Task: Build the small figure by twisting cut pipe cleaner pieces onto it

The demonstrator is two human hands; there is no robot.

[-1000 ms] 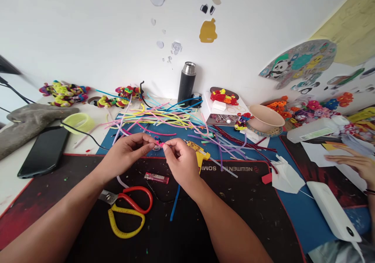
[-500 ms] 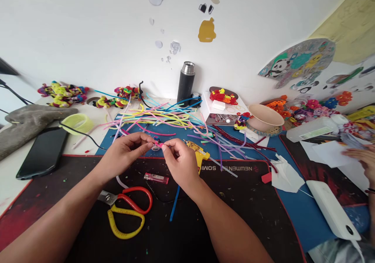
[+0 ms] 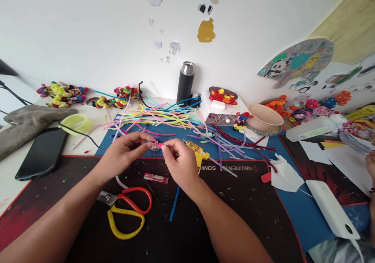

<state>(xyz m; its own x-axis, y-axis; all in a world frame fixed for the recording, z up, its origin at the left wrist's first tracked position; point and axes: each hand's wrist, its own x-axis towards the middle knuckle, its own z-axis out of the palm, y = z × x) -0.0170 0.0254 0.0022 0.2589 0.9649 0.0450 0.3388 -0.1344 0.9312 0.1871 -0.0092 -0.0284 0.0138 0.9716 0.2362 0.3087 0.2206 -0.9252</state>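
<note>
Between my fingertips is a small pipe-cleaner figure [image 3: 156, 144] in pink, dark blue and white, largely covered by the fingers. My left hand [image 3: 125, 151] pinches its left side with thumb and forefinger. On its right, my right hand [image 3: 181, 159] pinches a pink part. A yellow glue gun [image 3: 202, 157] lies just behind my right hand. Below the hands are a pink lighter [image 3: 156, 178] and a blue pipe cleaner [image 3: 175, 204]. Scissors [image 3: 129, 210] with one red and one yellow handle loop rest near my left forearm.
Loose pipe cleaners [image 3: 166, 116] spread behind my hands. A black thermos [image 3: 185, 83] stands against the wall, with a beige bowl [image 3: 265, 116] farther right. A phone [image 3: 41, 153] lies left. At right are a white power bank [image 3: 332, 208] and a co-worker's hand [image 3: 370, 165] beside papers.
My hands stay almost in place, still pinching the small figure. At the right, the co-worker's hand has drawn back toward the edge, and the papers there have shifted, showing an orange-yellow piece.
</note>
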